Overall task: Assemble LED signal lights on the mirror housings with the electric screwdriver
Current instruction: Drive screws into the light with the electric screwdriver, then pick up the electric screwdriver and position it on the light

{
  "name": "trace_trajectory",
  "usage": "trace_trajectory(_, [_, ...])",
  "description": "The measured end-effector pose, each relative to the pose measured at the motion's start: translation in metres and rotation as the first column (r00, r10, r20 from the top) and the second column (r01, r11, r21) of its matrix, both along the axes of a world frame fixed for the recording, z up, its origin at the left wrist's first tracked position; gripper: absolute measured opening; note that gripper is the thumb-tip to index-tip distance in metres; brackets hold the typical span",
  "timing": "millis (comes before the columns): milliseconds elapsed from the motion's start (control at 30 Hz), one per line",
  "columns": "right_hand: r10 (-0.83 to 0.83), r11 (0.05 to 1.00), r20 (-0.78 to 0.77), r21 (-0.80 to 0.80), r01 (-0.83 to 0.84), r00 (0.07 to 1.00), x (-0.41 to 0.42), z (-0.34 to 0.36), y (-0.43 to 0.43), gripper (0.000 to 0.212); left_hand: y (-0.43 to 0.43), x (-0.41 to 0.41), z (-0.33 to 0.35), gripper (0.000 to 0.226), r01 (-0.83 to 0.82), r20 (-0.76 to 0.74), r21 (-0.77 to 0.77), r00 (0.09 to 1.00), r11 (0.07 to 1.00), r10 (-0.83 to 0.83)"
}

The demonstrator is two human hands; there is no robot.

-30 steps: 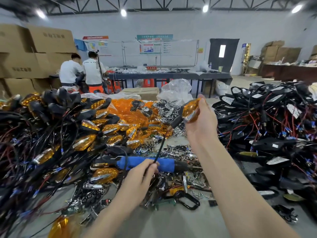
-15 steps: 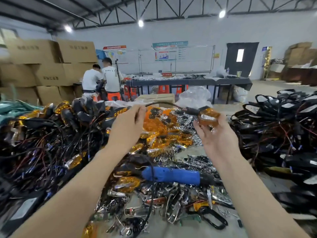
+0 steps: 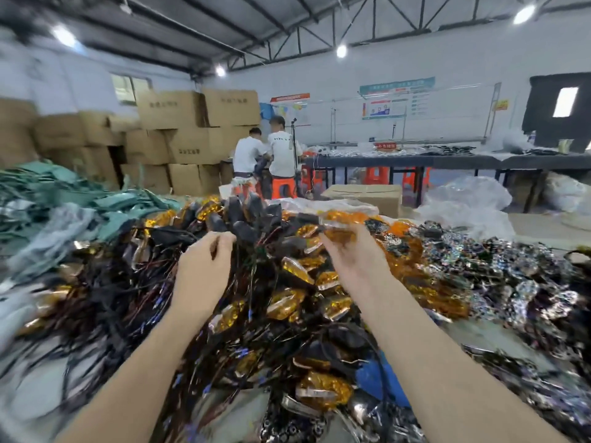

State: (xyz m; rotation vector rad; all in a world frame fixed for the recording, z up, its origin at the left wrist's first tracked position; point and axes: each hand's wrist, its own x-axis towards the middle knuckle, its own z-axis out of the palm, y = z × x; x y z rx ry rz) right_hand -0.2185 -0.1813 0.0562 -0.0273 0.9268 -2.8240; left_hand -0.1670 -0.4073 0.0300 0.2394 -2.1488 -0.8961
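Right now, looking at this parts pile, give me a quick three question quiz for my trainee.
1. True or false: the right hand grips the electric screwdriver.
2. What does the right hand hold? A. an amber signal light B. a cardboard box C. a stool
3. Fill in: the electric screwdriver's handle is coloured ____.
Key: 1 false; 2 A; 3 blue.

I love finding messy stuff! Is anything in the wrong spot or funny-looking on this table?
The blue electric screwdriver lies half buried low on the right, under black wires and amber plastic signal lights, so only a blue patch shows. The rest is one tangled heap; the blur hides any damage.
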Motion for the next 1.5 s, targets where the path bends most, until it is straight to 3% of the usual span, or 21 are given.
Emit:
trace_trajectory(100, [-0.005, 0.991, -0.130, 0.132, 0.022, 0.991, -0.030, 0.041, -0.029, 0.042, -0.017, -0.023, 0.026, 0.025, -0.053, -0.053, 0.125, 0.997, 0.991, 0.060])
trace_trajectory(167, [-0.001, 0.985, -0.139, 0.173, 0.026, 0.990, -0.044, 0.046, -0.038, 0.044, -0.025, -0.037, 0.030, 0.028, -0.056, 0.040, 0.175, 0.998, 0.983, 0.050])
trace_trajectory(267, [0.068, 0.870, -0.242, 0.489, 0.061, 0.968, -0.044, 0.016, -0.034, 0.056, -0.027, -0.049, 0.012, 0.037, -0.057, 0.246, 0.211, 0.969, 0.976, 0.004])
trace_trajectory(367, [0.126, 0.809, -0.232, 0.587, 0.036, 0.965, -0.038, -0.031, -0.012, 0.056, -0.020, -0.053, -0.013, 0.032, -0.062, 0.324, 0.240, 0.946, 0.969, -0.020])
trace_trajectory(600, [0.083, 0.742, -0.211, 0.665, 0.081, 0.974, -0.027, -0.054, 0.018, 0.045, 0.005, -0.036, -0.020, 0.023, -0.166, 0.384, 0.034, 0.913, 0.986, 0.140])
trace_trajectory(733, [0.054, 0.735, -0.212, 0.670, 0.104, 0.976, -0.011, -0.047, 0.035, 0.038, 0.032, -0.019, -0.009, 0.036, -0.215, 0.260, -0.031, 0.941, 0.976, 0.215])
trace_trajectory(833, [-0.009, 0.766, -0.208, 0.627, 0.140, 0.978, 0.007, -0.045, 0.056, 0.032, 0.079, -0.007, -0.002, 0.033, -0.052, 0.090, 0.016, 0.995, 0.999, 0.051])
trace_trajectory(933, [-0.096, 0.759, -0.228, 0.613, 0.219, 0.969, 0.027, -0.047, 0.088, 0.030, 0.145, 0.006, -0.007, 0.028, 0.176, 0.026, 0.017, 0.984, 0.984, -0.177])
trace_trajectory(1067, [-0.255, 0.737, -0.231, 0.583, 0.343, 0.939, 0.059, -0.057, 0.151, 0.028, 0.239, 0.040, -0.036, 0.027, 0.440, 0.036, -0.125, 0.898, 0.889, -0.439])
trace_trajectory(1167, [-0.394, 0.702, -0.214, 0.559, 0.443, 0.894, 0.090, -0.070, 0.202, 0.025, 0.292, 0.076, -0.070, 0.030, 0.600, 0.130, -0.338, 0.793, 0.725, -0.595])
trace_trajectory(1267, [-0.519, 0.599, -0.213, 0.600, 0.530, 0.828, 0.121, -0.088, 0.245, 0.024, 0.327, 0.108, -0.108, 0.032, 0.695, 0.220, -0.447, 0.696, 0.564, -0.683])
trace_trajectory(1400, [-0.613, 0.437, -0.288, 0.653, 0.619, 0.736, 0.151, -0.121, 0.273, 0.029, 0.348, 0.127, -0.147, 0.047, 0.808, 0.405, -0.399, 0.579, 0.433, -0.708])
trace_trajectory(1500, [-0.571, 0.222, -0.409, 0.758, 0.613, 0.712, 0.162, -0.148, 0.274, 0.032, 0.352, 0.119, -0.159, 0.060, 0.777, 0.496, -0.522, 0.613, 0.353, -0.615])
